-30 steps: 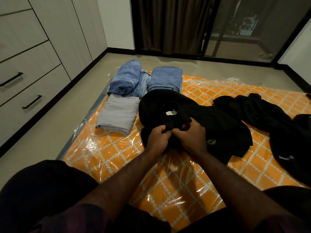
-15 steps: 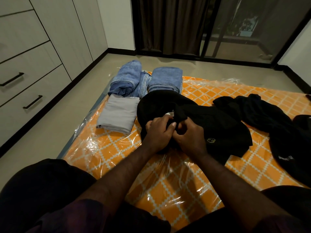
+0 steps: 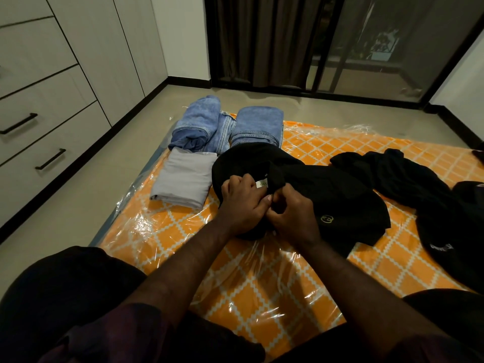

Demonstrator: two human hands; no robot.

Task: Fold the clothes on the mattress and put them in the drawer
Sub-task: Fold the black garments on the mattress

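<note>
On the orange mattress (image 3: 256, 289), a black shirt (image 3: 322, 195) is bunched near its white label (image 3: 262, 183), pinched by the left hand (image 3: 242, 203) and the right hand (image 3: 293, 218), each grip pressed together on the cloth. Folded jeans (image 3: 256, 125) and a grey folded garment (image 3: 183, 180) lie beside it; closed drawers (image 3: 39, 142) stand left.

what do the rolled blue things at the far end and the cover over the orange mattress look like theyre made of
The rolled blue jeans look like denim: faded twill with stitched hems. The clear cover on the orange patterned mattress looks like thin glossy plastic film, wrinkled and catching glare.
</note>
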